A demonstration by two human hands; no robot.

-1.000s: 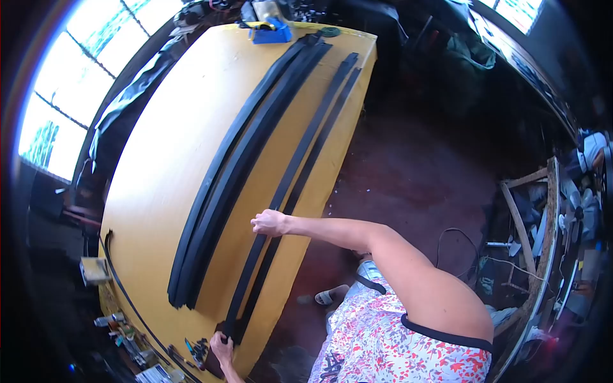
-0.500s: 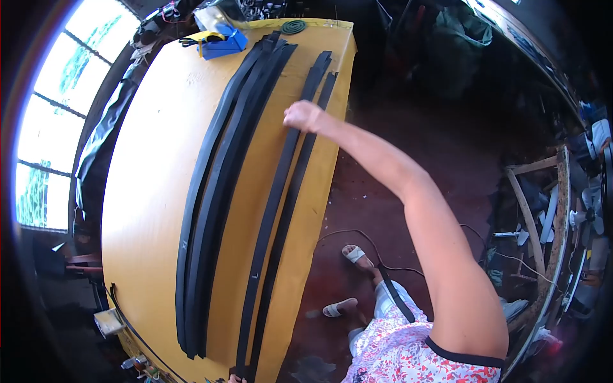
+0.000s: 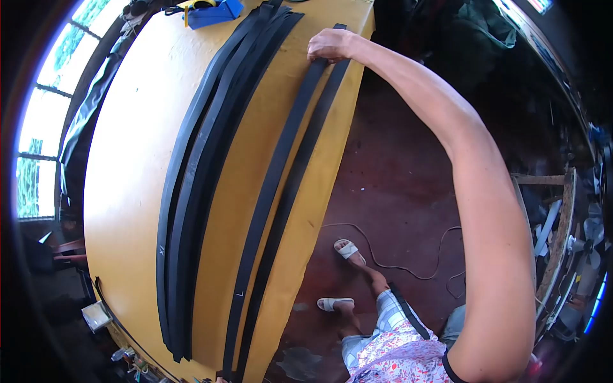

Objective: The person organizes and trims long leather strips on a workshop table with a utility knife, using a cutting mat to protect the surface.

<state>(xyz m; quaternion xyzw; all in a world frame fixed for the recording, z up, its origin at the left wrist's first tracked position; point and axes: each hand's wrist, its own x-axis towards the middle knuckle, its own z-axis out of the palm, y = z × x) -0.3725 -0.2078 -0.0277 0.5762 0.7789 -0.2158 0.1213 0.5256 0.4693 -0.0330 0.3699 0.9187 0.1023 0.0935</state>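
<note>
Two long flat black strips lie near the right edge of the yellow table (image 3: 134, 210). My right hand (image 3: 329, 46) is closed over the far part of the left one of these, a black strip (image 3: 268, 191) with a small pale mark near its lower end. Beside it runs a second black strip (image 3: 290, 198), passing under or just beside my right wrist. At the bottom edge, only fingertips of my left hand (image 3: 221, 380) show, at the near end of the marked strip; the rest is out of frame. A bundle of black strips (image 3: 207, 159) lies further left.
A blue tape dispenser (image 3: 214, 13) stands at the table's far end. On the dark red floor lies a thin cord (image 3: 399, 273). A wooden frame (image 3: 555, 223) with scraps around it stands at the right. Small items cluster by the table's lower left edge.
My right hand has moved up along the strip towards its far end and now closes on it. The view has shifted, so the table appears higher and further left.
</note>
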